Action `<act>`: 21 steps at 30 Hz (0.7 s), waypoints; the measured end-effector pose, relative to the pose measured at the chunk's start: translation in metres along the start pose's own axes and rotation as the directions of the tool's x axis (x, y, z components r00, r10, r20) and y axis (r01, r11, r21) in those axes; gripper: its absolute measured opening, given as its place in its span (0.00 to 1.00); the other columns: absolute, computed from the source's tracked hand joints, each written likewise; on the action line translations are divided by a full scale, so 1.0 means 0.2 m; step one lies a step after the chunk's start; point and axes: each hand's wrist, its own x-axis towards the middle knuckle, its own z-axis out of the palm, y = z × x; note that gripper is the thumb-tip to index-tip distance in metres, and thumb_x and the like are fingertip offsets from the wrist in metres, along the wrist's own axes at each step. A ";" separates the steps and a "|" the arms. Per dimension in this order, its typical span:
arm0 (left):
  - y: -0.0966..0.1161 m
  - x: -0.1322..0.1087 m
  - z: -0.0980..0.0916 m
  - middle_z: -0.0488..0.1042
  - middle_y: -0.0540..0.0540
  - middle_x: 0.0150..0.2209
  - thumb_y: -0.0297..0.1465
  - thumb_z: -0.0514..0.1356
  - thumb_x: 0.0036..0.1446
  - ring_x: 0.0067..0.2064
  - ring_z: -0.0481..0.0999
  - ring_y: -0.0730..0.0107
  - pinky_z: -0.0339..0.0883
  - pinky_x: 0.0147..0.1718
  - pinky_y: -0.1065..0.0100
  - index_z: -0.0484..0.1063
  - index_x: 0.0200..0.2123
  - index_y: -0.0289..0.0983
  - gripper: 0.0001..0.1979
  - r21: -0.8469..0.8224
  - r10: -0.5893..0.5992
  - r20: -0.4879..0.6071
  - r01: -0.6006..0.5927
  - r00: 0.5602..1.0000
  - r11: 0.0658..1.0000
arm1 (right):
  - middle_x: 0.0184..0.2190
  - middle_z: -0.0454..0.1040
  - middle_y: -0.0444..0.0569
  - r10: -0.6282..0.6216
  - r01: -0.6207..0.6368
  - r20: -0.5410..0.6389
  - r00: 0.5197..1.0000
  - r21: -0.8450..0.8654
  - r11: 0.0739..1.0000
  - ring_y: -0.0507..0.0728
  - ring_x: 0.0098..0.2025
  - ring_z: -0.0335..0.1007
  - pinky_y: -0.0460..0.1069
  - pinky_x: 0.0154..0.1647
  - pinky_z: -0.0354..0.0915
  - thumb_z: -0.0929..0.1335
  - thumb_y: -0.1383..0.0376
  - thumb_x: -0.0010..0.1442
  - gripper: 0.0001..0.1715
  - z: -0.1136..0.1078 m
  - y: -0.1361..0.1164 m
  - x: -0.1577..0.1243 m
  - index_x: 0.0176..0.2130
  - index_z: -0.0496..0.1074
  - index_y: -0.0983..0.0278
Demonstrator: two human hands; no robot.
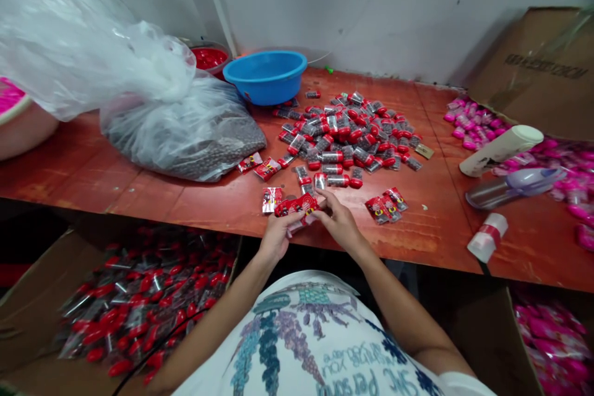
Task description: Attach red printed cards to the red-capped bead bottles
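My left hand [277, 236] is closed, thumb on top, on a few red printed packets [296, 204] with black and yellow marks, held at the table's front edge. My right hand [342, 223] pinches the right end of the same packets with thumb and fingers. Just left of them lies another red and white packet [271, 199]. Beyond the hands spreads a heap of small clear containers with red caps [341, 130], filled with dark bits. Several more printed packets [386, 206] lie to the right of my right hand.
A blue basin [265, 77] stands behind the heap, beside a clear plastic bag [185, 130] of dark beads. On the right are a white cylinder [501, 150], a lidded bottle [513, 188], a white roll [487, 237] and pink pieces [477, 124]. Below left sits an open carton [34, 297] of red-capped containers.
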 end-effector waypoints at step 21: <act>0.15 0.18 0.07 0.77 0.47 0.26 0.16 0.65 0.43 0.26 0.77 0.71 0.75 0.28 0.70 0.73 0.28 0.31 0.08 -0.166 -0.057 -0.164 0.030 0.985 0.986 | 0.45 0.70 0.56 0.146 -0.193 -0.130 0.981 -0.522 0.831 0.60 0.44 0.68 0.53 0.46 0.64 0.67 0.64 0.58 0.27 0.00 0.13 0.24 0.57 0.64 0.63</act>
